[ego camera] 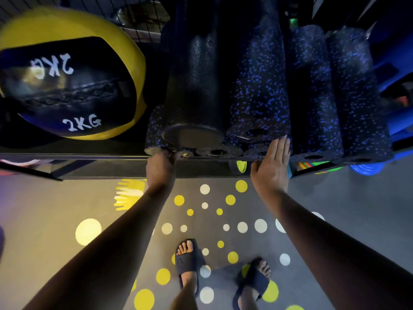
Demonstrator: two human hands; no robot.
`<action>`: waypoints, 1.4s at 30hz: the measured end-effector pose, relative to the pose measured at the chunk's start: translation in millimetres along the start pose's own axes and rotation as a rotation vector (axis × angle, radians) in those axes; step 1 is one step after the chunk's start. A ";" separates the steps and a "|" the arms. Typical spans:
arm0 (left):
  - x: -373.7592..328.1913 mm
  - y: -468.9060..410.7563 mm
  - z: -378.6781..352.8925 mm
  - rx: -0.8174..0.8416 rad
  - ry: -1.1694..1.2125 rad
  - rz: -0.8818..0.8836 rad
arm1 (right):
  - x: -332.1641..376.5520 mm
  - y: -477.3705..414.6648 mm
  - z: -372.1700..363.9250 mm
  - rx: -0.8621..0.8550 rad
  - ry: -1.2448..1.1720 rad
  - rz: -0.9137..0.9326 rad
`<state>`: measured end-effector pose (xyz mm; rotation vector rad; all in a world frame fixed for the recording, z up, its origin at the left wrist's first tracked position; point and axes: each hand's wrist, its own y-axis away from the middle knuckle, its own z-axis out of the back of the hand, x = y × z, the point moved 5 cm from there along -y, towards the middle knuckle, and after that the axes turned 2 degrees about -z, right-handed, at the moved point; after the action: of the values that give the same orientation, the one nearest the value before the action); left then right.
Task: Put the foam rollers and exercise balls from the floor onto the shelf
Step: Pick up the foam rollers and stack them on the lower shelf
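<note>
Several foam rollers lie end-on on the shelf (93, 156): a plain black roller (194, 90) on top, and black rollers with blue speckles (261, 92) beside and under it. A yellow and black 2KG exercise ball (67, 72) sits on the shelf at the left. My left hand (161, 168) is curled at the shelf's front edge, under the end of the lower left speckled roller (154, 130). With straight fingers, my right hand (273, 163) presses flat against the roller ends near the middle of the stack.
A wire mesh panel (138, 21) backs the shelf. Blue items (400, 121) crowd the right side, and colourful things (312, 164) show on a lower level. Below is a grey floor (346, 202) with yellow and white dots, where my two feet in dark slides (187, 262) stand.
</note>
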<state>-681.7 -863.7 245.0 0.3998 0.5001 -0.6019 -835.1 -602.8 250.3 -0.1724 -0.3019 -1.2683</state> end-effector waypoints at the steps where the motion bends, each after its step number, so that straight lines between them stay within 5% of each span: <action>1: -2.2 -5.9 0.5 -0.003 -0.006 -0.004 | -0.5 -0.7 -1.2 0.004 0.003 -0.003; 9: 3.5 8.8 12.3 -0.001 -0.046 -0.056 | -0.2 -2.3 2.8 -0.005 -0.055 -0.013; 18: -65.7 2.2 75.2 -0.394 0.229 -0.389 | 36.1 -19.1 74.8 -0.225 -0.647 -0.102; 25: -107.2 -14.2 65.4 -0.026 0.392 -0.168 | 62.1 -40.4 88.2 -0.178 -0.609 -0.071; 42: -106.3 -0.2 62.9 -0.027 0.266 -0.129 | 60.7 -23.1 90.7 -0.162 -0.539 -0.110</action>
<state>-737.2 -848.7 354.3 0.4270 0.7922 -0.6693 -852.6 -638.4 354.7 -0.6481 -0.6782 -1.3413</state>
